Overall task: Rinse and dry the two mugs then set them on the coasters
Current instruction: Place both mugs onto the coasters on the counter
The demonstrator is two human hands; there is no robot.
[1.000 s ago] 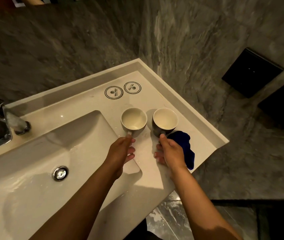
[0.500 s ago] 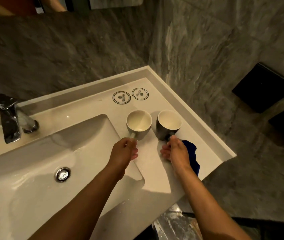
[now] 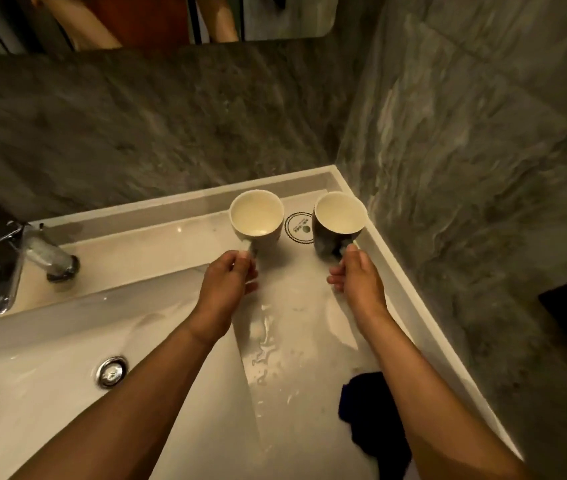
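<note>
A: At the far right corner of the surface (image 3: 309, 341), your left hand (image 3: 226, 285) pinches the handle of the pale mug (image 3: 257, 220), fingers curled round it.

B: And your right hand (image 3: 358, 282) grips the handle of the dark mug (image 3: 339, 221) the same way, thumb on top.

A: Both mugs are upright, mouths open toward you, cream inside. Whether they touch the surface or hang just above it, you cannot tell.

B: Between them shows one round coaster (image 3: 298, 227), with a scalloped ring and a small dark mark at its middle. Its printed writing is too small to read.

A: The pale mug hides whatever lies under it.

B: Water streaks the surface nearer you, and a dark blue cloth (image 3: 375, 420) lies by your right forearm.

A: Leftward sit the basin's drain (image 3: 112, 371) and the chrome tap (image 3: 8, 258).
</note>
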